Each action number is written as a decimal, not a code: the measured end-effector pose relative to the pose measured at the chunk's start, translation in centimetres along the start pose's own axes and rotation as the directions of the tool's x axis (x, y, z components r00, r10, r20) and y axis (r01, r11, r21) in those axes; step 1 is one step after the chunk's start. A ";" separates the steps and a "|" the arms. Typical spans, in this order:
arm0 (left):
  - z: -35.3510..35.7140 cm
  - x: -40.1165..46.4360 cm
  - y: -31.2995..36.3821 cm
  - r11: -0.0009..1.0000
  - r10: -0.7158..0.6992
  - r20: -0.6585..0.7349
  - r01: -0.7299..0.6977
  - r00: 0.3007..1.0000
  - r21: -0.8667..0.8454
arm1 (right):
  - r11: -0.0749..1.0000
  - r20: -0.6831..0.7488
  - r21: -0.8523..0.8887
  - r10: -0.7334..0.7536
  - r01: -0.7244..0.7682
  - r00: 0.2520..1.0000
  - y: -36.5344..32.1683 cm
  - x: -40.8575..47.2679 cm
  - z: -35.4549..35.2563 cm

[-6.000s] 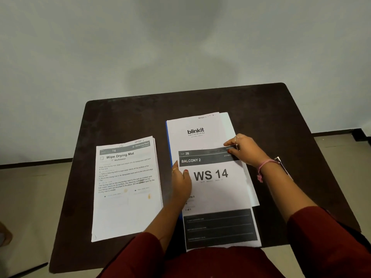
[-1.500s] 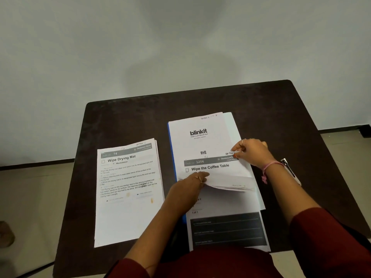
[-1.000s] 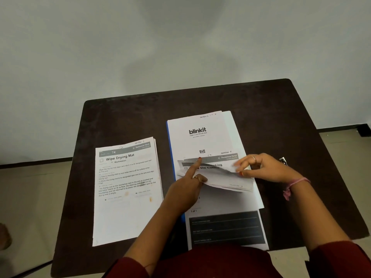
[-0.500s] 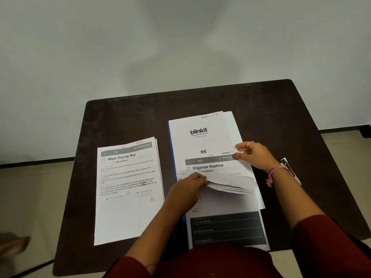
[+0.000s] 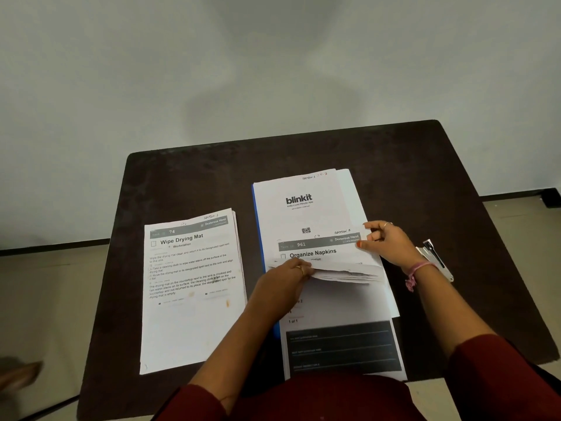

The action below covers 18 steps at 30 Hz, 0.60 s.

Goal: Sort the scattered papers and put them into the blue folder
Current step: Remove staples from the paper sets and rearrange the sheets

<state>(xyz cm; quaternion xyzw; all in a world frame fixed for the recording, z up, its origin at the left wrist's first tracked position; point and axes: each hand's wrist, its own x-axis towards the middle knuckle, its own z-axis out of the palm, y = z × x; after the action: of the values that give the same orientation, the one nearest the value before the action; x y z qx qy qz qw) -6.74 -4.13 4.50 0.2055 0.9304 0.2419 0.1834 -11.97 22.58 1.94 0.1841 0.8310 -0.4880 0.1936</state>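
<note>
On the left stack of papers (image 5: 191, 287): "Wipe Drying Mat", number "74", "Workstation", "Dexterous Hand", and handwritten "SECTION 1" at the top. On the big white sheet (image 5: 299, 205): "blinkit", "India's Last Minute App", a small square code, and handwritten "SECTION 1" at the top corner. On the folded-open sheet (image 5: 318, 249): "961", "Organize Napkins", "Dexterous Hand", "SECTION 5". Lower down on the front sheet (image 5: 337, 311): "1 of 1".

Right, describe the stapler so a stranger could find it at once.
Start at the dark table and find the paper stack headed "blinkit" on its right half. Just right of that stack, beside the right hand's wrist, lies the stapler. It is the only small silver and black metal thing there; everything else on the table is paper or folder.
</note>
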 end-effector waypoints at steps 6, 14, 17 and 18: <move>0.1 -0.1 -0.2 1.000 0.008 -0.032 -0.009 0.999 -0.020 | 0.947 0.138 0.318 0.010 -0.054 0.990 -0.2 -2.0 0.1; 0.3 -0.2 0.0 0.982 -0.018 -0.168 -0.014 0.986 -0.188 | 0.690 0.298 0.696 -0.026 -0.199 0.954 2.1 -3.6 0.0; 0.4 -0.3 -0.2 0.938 -0.132 -0.173 0.067 0.976 -0.341 | 0.644 0.327 0.727 -0.019 -0.239 0.945 2.9 -3.8 0.6; 0.5 -0.4 -0.4 0.930 -0.150 -0.173 0.079 0.974 -0.359 | 0.660 0.327 0.713 -0.017 -0.235 0.945 2.9 -4.0 0.8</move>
<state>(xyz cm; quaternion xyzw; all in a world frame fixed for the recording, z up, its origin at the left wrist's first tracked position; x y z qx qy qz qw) -6.30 -4.43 3.97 0.0897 0.8965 0.4115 0.1377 -7.02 22.74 1.45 0.2190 0.5061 -0.7936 0.2570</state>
